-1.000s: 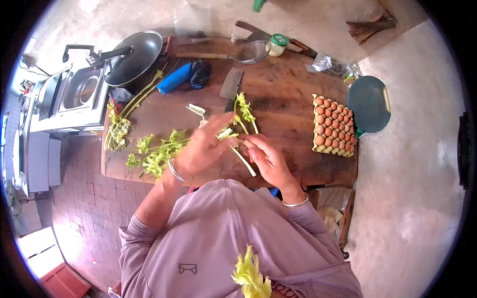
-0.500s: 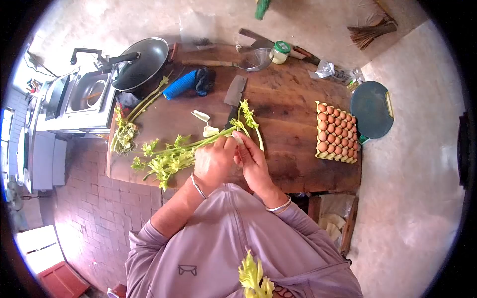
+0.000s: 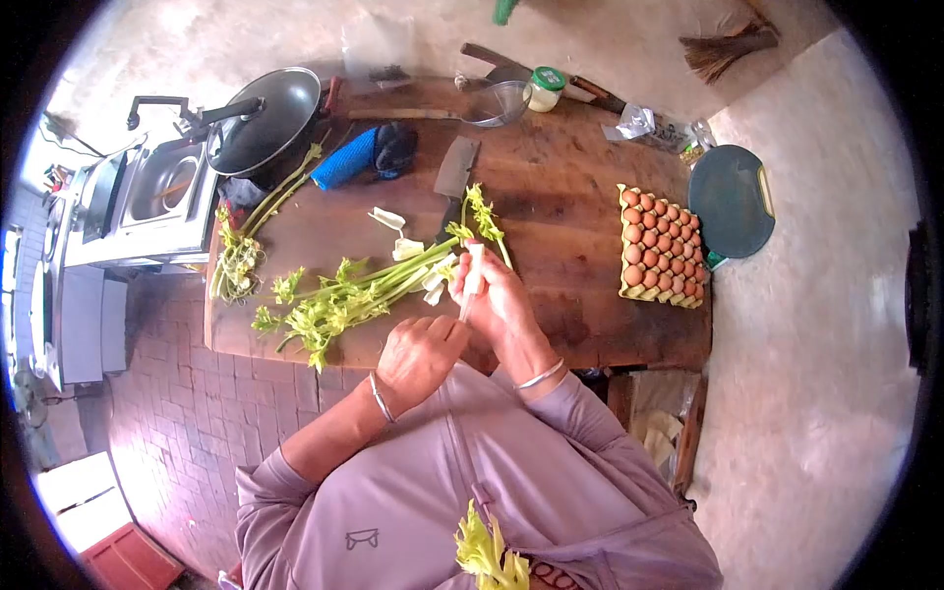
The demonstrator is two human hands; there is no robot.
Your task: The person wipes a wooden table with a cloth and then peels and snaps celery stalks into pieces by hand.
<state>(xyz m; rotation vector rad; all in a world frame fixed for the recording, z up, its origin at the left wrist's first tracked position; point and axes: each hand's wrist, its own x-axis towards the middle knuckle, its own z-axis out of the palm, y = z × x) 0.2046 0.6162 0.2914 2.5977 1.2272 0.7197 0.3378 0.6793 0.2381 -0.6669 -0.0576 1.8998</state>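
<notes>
A pale celery stalk (image 3: 476, 267) stands in the grip of my right hand (image 3: 503, 303), its whitish end pointing away from me. The fingers of my left hand (image 3: 423, 352) are closed at the near end of this pale piece, close to my chest. Left of my hands, a bunch of leafy celery (image 3: 364, 300) lies across the table, its leaves towards the left. White celery pieces (image 3: 408, 248) lie just beyond it. Yellow-green celery leaves (image 3: 487, 553) show in front of my jacket; whether they join the held stalk cannot be seen.
A cleaver (image 3: 457, 169) lies beyond the celery on the wooden table (image 3: 560, 187). To the right are an egg tray (image 3: 661, 246) and a dark round board (image 3: 732, 202). A wok (image 3: 270, 118), blue mesh roll (image 3: 346, 159), strainer (image 3: 497, 103) and green-lidded jar (image 3: 547, 88) line the back.
My left hand has pulled back towards my chest, away from the right hand. More of the pale stalk now shows between my hands. The camera view has shifted slightly.
</notes>
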